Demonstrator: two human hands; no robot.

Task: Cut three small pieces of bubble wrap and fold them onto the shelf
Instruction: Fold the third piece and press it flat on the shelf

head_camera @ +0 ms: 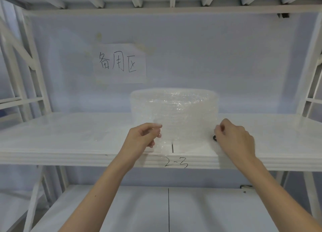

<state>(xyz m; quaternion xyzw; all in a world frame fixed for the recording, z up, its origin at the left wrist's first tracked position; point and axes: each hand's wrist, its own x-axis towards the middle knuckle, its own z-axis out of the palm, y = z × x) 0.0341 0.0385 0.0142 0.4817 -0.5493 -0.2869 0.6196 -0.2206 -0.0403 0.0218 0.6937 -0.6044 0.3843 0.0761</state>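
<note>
A roll of clear bubble wrap (174, 106) stands on the white shelf (69, 136), its loose sheet (184, 136) hanging forward over the shelf's front edge. My left hand (142, 137) pinches the sheet's left edge between thumb and fingers. My right hand (233, 139) pinches the sheet's right edge. A small black object (214, 138), perhaps a scissors handle, shows just left of my right hand; most of it is hidden.
A paper sign (120, 63) with handwriting is taped to the back wall. The shelf front is marked "2-3" (176, 164). A lower shelf (122, 211) lies below, white frame uprights (34, 75) stand at both sides, and another shelf runs overhead.
</note>
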